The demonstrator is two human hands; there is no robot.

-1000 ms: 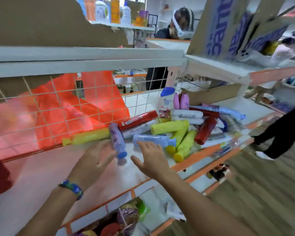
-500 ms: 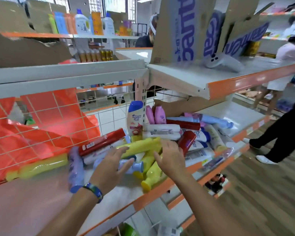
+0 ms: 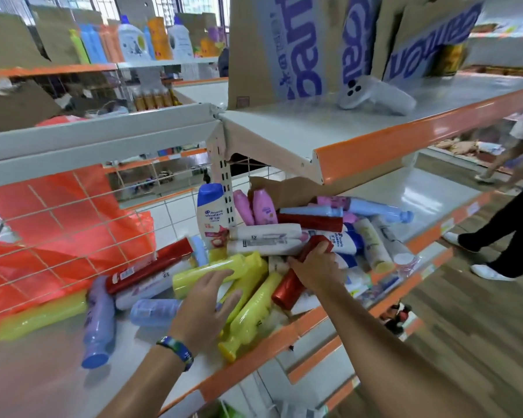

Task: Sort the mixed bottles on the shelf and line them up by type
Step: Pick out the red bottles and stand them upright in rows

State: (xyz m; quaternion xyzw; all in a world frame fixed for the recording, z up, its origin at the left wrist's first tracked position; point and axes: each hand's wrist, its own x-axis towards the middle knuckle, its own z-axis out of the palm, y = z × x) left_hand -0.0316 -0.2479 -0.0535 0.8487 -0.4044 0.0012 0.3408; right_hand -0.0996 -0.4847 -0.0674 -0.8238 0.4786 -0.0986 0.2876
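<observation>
From the head camera: grips a glossy red bottle (image 3: 286, 289) in the right hand (image 3: 314, 268), fingers curled round its upper end, amid other bottles (image 3: 264, 232) lying jumbled on the white, orange-edged shelf (image 3: 263, 348). Holds the left hand (image 3: 206, 309) released, fingers straight, over a yellow bottle (image 3: 194, 276) and a pale blue bottle (image 3: 153, 312). Behind them, standing at the back of the shelf: a white shampoo bottle (image 3: 212, 218) with a blue cap and two pink bottles (image 3: 261, 206).

We see yellow bottles (image 3: 251, 315), a glossy red bottle (image 3: 287, 288), a lilac bottle (image 3: 98, 324) and pink bottles (image 3: 264, 206) on the white shelf (image 3: 43, 372) with its orange front edge. One white bottle (image 3: 211, 220) has a blue cap (image 3: 210, 193); our wristband (image 3: 177, 351) is blue and green.
</observation>
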